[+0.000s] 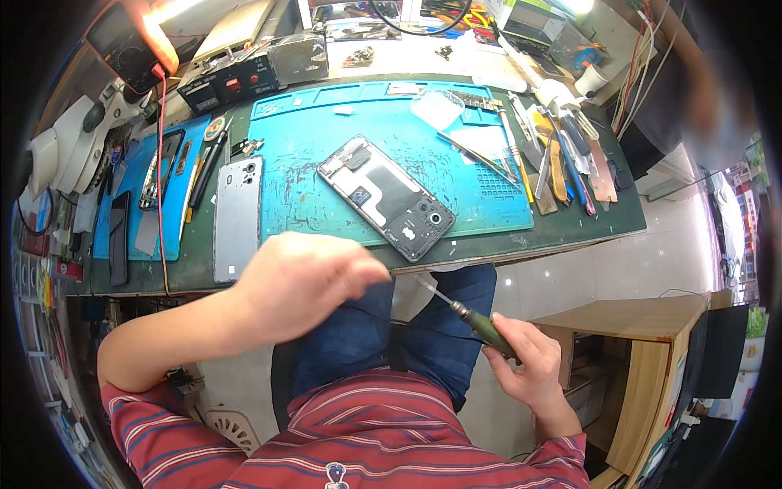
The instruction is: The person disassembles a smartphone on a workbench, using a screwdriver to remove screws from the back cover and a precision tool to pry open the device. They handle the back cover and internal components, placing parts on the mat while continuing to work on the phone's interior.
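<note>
In my right hand (529, 359), to the right of my legs, is a screwdriver with a green handle (489, 332); the fingers wrap round the handle and its thin shaft points up and left. My left hand (305, 273) hovers in front of the bench edge, its fingers curled together and slightly blurred; whatever they hold, if anything, is hidden. Just beyond lies an opened smartphone (387, 198), its dark inner side and camera lenses facing up, set diagonally on the blue repair mat (293, 196). A grey phone back cover (237, 216) lies left of it.
Tweezers (476, 156) lie on the mat's right side, beside a crowd of hand tools (562, 155). At left are another disassembled phone (161, 167), a red cable (163, 187) and a white microscope (69, 151). A wooden cabinet (627, 318) stands at right; a person (660, 98) is behind it.
</note>
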Demonstrator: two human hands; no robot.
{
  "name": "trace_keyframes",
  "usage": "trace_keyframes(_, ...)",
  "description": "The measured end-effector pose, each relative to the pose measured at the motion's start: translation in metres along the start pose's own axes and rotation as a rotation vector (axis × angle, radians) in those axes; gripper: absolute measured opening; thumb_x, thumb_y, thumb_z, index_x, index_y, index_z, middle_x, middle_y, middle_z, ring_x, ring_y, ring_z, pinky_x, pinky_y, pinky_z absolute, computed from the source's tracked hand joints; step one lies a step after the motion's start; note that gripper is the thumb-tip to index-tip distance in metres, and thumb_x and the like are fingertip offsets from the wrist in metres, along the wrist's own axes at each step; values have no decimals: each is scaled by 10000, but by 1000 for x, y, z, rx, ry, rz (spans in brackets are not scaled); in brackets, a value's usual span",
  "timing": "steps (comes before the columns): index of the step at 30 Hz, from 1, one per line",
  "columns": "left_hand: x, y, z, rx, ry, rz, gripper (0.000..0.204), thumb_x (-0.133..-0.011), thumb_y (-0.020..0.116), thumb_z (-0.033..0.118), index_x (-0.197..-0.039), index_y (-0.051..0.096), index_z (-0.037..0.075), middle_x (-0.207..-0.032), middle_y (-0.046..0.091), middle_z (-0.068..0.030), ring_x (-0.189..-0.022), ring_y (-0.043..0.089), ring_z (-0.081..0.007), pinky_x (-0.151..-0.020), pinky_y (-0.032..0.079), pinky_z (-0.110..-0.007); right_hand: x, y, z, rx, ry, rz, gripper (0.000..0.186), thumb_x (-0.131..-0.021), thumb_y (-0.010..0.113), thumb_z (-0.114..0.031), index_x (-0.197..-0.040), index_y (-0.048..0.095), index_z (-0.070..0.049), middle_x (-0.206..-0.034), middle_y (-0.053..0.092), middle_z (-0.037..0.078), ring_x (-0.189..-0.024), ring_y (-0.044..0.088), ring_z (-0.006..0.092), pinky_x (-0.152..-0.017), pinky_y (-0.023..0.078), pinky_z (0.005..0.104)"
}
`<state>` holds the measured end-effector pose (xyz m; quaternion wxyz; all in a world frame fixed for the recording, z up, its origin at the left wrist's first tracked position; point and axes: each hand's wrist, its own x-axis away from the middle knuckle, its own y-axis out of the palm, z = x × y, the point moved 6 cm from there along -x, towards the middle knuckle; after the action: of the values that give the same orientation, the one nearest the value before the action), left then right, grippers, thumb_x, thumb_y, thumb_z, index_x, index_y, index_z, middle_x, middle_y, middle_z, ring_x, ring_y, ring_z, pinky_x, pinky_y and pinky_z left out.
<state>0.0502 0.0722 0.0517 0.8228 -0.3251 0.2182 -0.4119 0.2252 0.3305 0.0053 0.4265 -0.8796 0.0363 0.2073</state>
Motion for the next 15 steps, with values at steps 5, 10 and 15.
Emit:
trace_keyframes(5,8,37,26,-509,509,24,232,-858,821,172,-1047,709,96,-889,613,-12,-787,663,-146,-640,562,-295,-4,2,-18,15,-128,-54,533,-768,873,-26,-1291,776,-67,-1110,804,91,-804,766,222,-665,612,316)
trace_keyframes(10,22,41,21,-499,600,21,204,-796,810,152,-928,659,117,-802,521,22,-701,590,-119,-572,503,-265,3,5,-22,7,-172,-80,542,-727,844,-9,-1263,789,-70,-1083,801,57,-686,679,155,-570,538,289)
trace_keyframes(15,35,32,34,-304,491,66,198,-735,793,123,-837,622,124,-759,464,6,-650,552,-139,-518,474,-301,6,4,-29,2,-257,-48,570,-700,825,-7,-1262,801,-98,-1030,782,14,-625,607,121,-521,478,265)
